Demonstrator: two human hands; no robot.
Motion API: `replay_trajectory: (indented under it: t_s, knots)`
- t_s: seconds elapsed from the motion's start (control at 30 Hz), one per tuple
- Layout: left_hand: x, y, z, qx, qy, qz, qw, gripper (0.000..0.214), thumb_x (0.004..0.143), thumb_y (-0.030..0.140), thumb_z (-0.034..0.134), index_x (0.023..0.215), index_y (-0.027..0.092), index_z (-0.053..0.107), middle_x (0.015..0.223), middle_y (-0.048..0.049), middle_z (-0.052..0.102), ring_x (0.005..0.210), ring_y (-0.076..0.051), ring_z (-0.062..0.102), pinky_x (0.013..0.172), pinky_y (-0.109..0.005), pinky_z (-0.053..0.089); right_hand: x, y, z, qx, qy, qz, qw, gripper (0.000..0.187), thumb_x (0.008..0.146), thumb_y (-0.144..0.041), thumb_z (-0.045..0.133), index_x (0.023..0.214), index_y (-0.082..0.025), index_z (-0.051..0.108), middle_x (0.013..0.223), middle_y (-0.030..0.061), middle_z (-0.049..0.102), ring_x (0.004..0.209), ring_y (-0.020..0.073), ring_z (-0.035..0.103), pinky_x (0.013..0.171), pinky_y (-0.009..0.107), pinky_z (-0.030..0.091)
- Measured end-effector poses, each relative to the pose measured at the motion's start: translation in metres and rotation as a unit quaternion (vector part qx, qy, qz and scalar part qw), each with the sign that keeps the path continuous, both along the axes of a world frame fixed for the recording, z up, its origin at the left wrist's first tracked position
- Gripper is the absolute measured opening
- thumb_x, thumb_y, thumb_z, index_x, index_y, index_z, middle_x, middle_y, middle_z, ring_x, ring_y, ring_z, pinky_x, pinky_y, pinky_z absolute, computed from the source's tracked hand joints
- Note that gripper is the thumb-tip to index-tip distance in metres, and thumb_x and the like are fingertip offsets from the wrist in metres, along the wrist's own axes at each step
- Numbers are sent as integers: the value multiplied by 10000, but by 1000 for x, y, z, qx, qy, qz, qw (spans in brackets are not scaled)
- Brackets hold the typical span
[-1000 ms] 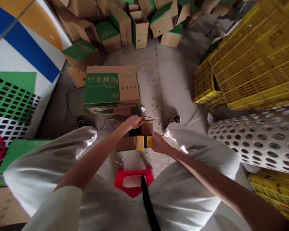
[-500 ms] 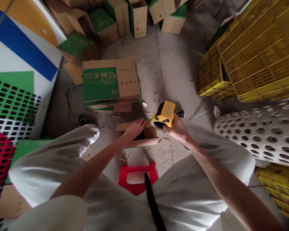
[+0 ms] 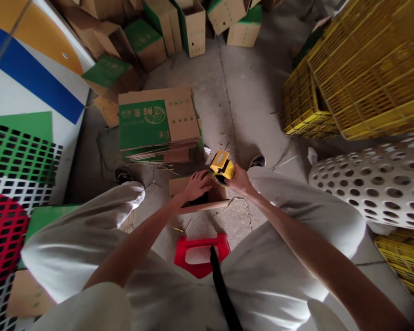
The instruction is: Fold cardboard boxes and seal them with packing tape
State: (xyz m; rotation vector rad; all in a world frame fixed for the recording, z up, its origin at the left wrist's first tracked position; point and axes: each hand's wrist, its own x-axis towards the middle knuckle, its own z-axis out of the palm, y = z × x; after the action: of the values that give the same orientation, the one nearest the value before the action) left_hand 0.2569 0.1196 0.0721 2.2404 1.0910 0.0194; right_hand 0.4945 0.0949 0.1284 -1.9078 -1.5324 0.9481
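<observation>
A small brown cardboard box (image 3: pixel 179 188) stands on the concrete floor between my knees. My left hand (image 3: pixel 196 186) rests on its top flaps with fingers spread flat. My right hand (image 3: pixel 239 180) grips a yellow tape dispenser (image 3: pixel 221 166), held at the box's far right corner, touching or just above it. I sit on a red plastic stool (image 3: pixel 200 253) whose front shows between my legs.
A stack of flat green-and-brown cartons (image 3: pixel 158 124) lies just beyond the box. Assembled cartons (image 3: pixel 193 23) pile up at the back. Yellow crates (image 3: pixel 365 73) and a white perforated bin (image 3: pixel 369 184) stand to the right. Coloured panels (image 3: pixel 24 138) line the left.
My right hand lifted the yellow tape dispenser off the near side of the box, swung it up to the right, then brought it down at the far right corner. My left hand stayed on the flaps.
</observation>
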Motion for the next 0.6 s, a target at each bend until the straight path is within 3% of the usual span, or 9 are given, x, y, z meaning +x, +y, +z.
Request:
replay_trajectory:
  t_s: [0.1, 0.17, 0.2, 0.27, 0.3, 0.37, 0.4, 0.47, 0.6]
  knots:
    - [-24, -7, 27, -36, -15, -41, 998, 477, 1051, 497, 614, 1432, 221, 690, 1783, -149, 369, 1695, -315, 259, 1391, -562, 190, -4, -1, -12, -9, -6, -18, 1000, 355, 716, -261, 803, 990, -231, 579, 939, 59, 770, 913, 280, 738, 749, 343, 556]
    - [-53, -24, 40, -22, -41, -68, 997, 615, 922, 580, 777, 1442, 264, 691, 1803, -135, 332, 1724, -368, 135, 1391, -620, 139, -4, -2, -15, -12, -12, -31, 999, 361, 718, -268, 811, 992, -227, 580, 955, 67, 774, 921, 281, 742, 761, 345, 564]
    - [-69, -35, 43, -12, -47, -44, 998, 685, 863, 571, 840, 1456, 268, 682, 1795, -144, 345, 1721, -397, 126, 1383, -650, 143, -4, -3, -16, -17, -12, -39, 999, 362, 712, -258, 813, 989, -224, 583, 963, 75, 774, 929, 285, 744, 771, 349, 570]
    - [-97, -59, 40, -9, -48, 130, 990, 842, 784, 535, 914, 1512, 234, 618, 1735, -203, 429, 1682, -445, 248, 1346, -679, 254, -4, -2, -15, -28, -1, -52, 998, 359, 699, -230, 814, 980, -221, 591, 977, 89, 774, 953, 298, 751, 798, 363, 582]
    - [-106, -69, 34, -30, -51, 249, 967, 930, 740, 516, 946, 1539, 217, 577, 1671, -225, 508, 1623, -459, 373, 1303, -675, 350, -3, -1, -15, -33, 10, -58, 998, 358, 693, -219, 813, 978, -222, 597, 982, 89, 776, 967, 302, 755, 811, 369, 587]
    - [-113, -83, 19, -138, -74, 450, 879, 885, 774, 468, 930, 1526, 187, 559, 1464, -222, 690, 1418, -428, 626, 1177, -630, 523, -3, 0, -14, -42, 32, -76, 996, 358, 684, -212, 809, 976, -223, 603, 985, 80, 779, 979, 301, 759, 823, 372, 595]
    - [-110, -87, 11, -191, -95, 507, 835, 778, 825, 451, 892, 1483, 170, 587, 1372, -205, 744, 1323, -395, 698, 1133, -594, 570, -4, 0, -13, -44, 40, -87, 994, 366, 678, -216, 812, 980, -222, 605, 989, 78, 781, 981, 300, 760, 821, 370, 597]
    - [-97, -90, -1, -242, -141, 549, 787, 544, 927, 413, 797, 1384, 158, 651, 1292, -175, 786, 1237, -330, 755, 1110, -510, 606, -4, 0, -13, -41, 54, -103, 992, 396, 663, -231, 825, 993, -217, 607, 1000, 81, 786, 979, 297, 761, 800, 359, 596]
    - [-70, -87, -9, -165, -205, 537, 802, 434, 1020, 372, 686, 1410, 184, 645, 1423, -146, 744, 1325, -256, 723, 1162, -395, 582, -7, -5, -14, -16, 63, -105, 992, 389, 664, -248, 820, 982, -219, 598, 977, 85, 789, 940, 287, 753, 754, 340, 571]
